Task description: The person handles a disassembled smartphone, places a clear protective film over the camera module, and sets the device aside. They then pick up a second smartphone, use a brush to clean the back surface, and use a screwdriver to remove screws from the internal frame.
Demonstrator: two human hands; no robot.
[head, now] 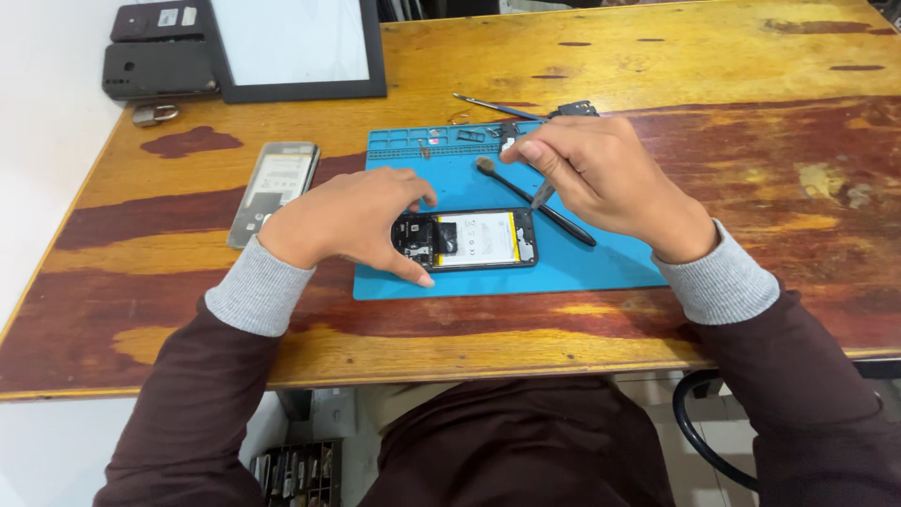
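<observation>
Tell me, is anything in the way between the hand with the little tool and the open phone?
Nothing visible is. The right hand holds a thin tool with its tip just above the open phone on the blue mat. A black brush lies beside it, not across the phone. The left hand grips the phone's other end.

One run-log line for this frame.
left hand: steadies opened phone | right hand: holds thin tool | blue mat

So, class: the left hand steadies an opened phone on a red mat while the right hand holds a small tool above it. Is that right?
Not quite. The head view shows the mat is blue. The left hand does steady the opened phone, and the right hand holds a small tool above it.
</observation>
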